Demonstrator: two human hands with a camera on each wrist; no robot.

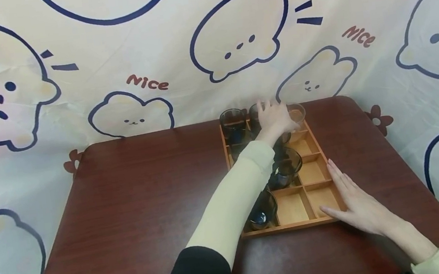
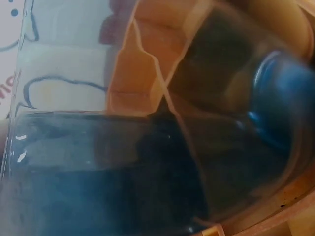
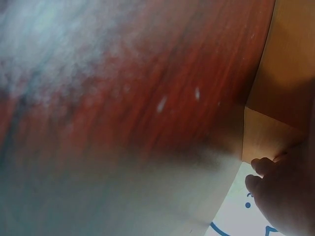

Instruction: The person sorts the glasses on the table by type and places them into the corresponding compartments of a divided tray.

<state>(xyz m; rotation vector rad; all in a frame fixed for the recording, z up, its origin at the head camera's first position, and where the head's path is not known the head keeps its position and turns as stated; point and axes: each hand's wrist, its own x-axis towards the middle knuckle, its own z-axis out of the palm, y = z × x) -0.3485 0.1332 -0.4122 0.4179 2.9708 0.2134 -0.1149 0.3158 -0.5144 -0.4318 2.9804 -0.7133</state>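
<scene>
My left hand (image 1: 274, 118) reaches to the far end of a wooden compartment tray (image 1: 293, 226). Its thumb and forefinger curve round the left side of a see-through glass (image 1: 299, 111) at the far right corner. Close up in the left wrist view, dark smoky glass (image 2: 98, 167) fills much of the picture. Several more smoky glasses stand in the tray, among them one at the near left (image 1: 263, 212) and one mid-tray (image 1: 287, 165). My right hand (image 1: 355, 204) rests on the tray's near right side, fingers straight along the outside, thumb over the rim.
The tray stands on a dark red-brown table (image 1: 161, 200), reaching to its far edge. Behind the table hangs a pale cloth (image 1: 174, 45) with cartoon outlines. My left sleeve (image 1: 235, 195) crosses over the tray's left side and hides part of it.
</scene>
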